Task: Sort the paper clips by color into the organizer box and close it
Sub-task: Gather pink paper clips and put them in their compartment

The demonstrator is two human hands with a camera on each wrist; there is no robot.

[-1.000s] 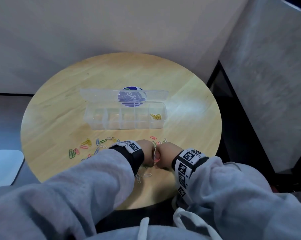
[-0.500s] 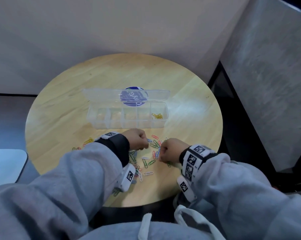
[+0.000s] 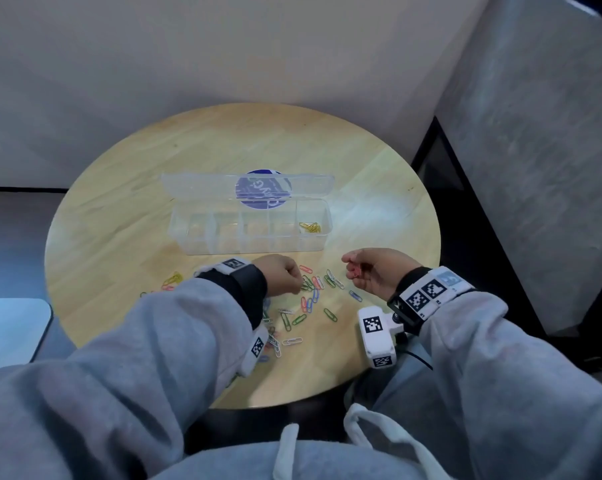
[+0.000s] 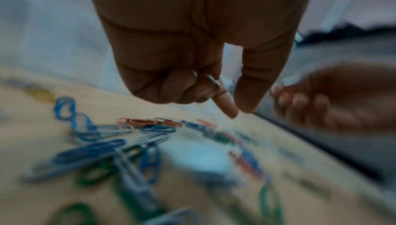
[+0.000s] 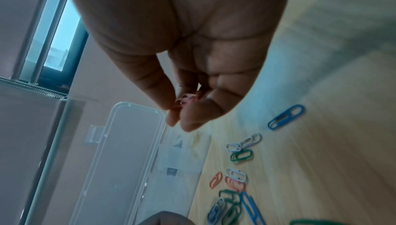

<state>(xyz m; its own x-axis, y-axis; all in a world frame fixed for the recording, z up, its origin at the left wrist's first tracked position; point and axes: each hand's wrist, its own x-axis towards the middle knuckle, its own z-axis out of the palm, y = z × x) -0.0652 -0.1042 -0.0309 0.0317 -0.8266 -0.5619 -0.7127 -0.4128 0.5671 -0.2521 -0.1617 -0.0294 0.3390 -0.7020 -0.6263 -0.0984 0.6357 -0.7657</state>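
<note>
A clear organizer box (image 3: pixel 251 244) stands open on the round wooden table (image 3: pixel 119 220), its lid (image 3: pixel 195 185) lying back. Yellow clips (image 3: pixel 310 227) lie in its rightmost compartment; the other compartments look empty. Loose paper clips (image 3: pixel 310 299) in blue, green, red and white lie scattered in front of the box. My right hand (image 3: pixel 349 265) hovers right of the pile, pinching red paper clips (image 5: pixel 186 101) between thumb and fingers. My left hand (image 3: pixel 294 287) is curled over the pile, thumb and index tips (image 4: pixel 230 112) pointing down close together with nothing seen between them.
A few yellow and red clips (image 3: pixel 173 279) lie apart at the left. A blue round sticker (image 3: pixel 263 188) shows through the lid. Walls close in behind and at the right of the table. A pale surface (image 3: pixel 8 327) sits lower left.
The hands, joined near the table's front edge a second ago, have parted. The right hand moved right and forward with the red clips; the left went onto the pile.
</note>
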